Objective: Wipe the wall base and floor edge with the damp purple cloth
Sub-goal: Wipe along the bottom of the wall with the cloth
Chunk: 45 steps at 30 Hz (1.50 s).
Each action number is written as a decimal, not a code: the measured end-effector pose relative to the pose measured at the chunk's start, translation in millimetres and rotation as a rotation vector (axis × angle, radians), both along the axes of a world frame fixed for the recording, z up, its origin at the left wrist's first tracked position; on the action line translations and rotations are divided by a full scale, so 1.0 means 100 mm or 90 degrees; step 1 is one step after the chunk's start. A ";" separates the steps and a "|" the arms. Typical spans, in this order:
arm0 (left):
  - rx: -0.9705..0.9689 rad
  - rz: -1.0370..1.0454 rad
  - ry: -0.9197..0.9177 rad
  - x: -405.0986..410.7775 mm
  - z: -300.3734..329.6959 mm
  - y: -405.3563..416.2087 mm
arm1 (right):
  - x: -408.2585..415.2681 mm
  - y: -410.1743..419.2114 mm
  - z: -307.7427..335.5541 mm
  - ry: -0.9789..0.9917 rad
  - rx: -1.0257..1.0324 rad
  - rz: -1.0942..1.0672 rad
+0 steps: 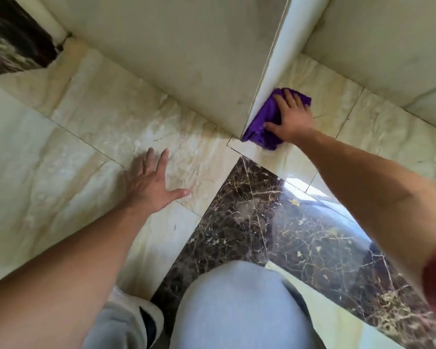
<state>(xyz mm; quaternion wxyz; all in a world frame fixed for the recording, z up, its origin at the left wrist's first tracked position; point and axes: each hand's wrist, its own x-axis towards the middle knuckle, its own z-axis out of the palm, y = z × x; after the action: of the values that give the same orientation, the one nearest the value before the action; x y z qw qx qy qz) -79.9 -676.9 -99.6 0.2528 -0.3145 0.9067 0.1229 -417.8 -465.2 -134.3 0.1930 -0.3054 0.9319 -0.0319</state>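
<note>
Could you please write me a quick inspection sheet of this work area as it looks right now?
Surface: glossy beige floor tiles with a dark marble inlay.
Job's things: purple cloth bunched against the wall base at an outer corner.
Clutter: small pale fleck on the inlay.
Hands: right hand pressed flat on the cloth; left hand spread on the floor.
Cables: nothing seen.
Surroundings: cream walls; dark opening at upper left.

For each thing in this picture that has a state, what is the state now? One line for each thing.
purple cloth: bunched, pressed on the floor against the wall base at the corner.
right hand: palm down on the cloth, fingers spread.
left hand: empty, open, flat on the beige floor tile.
wall base: touched by the cloth at its lower end.
</note>
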 end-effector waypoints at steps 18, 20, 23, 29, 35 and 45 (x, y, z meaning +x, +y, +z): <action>0.075 0.023 -0.007 0.04 -0.27 -0.38 | 1.61 -0.45 0.21 -0.039 0.122 -0.139; 0.082 0.008 -0.010 0.08 -0.22 -0.43 | 1.50 -0.41 0.33 -0.012 0.135 -0.103; 0.057 -0.011 -0.007 0.22 -0.17 -0.44 | 1.51 -0.16 0.36 0.108 -0.041 0.122; 0.021 -0.070 0.033 0.34 -0.23 -0.50 | 1.10 0.44 -0.06 0.135 -0.092 0.513; -0.020 -0.102 -0.011 0.29 -0.40 -0.47 | 1.62 -0.06 -0.35 0.146 -0.086 0.314; 0.010 -0.162 0.003 0.31 -0.41 -0.76 | 2.05 -1.41 -0.18 0.026 -0.002 0.061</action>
<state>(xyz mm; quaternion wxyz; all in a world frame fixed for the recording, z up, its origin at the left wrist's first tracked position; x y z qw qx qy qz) -49.0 -753.0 -141.1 0.2669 -0.1944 0.9388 0.0979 -212.8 -606.6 -151.8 0.1750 -0.3505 0.9199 -0.0182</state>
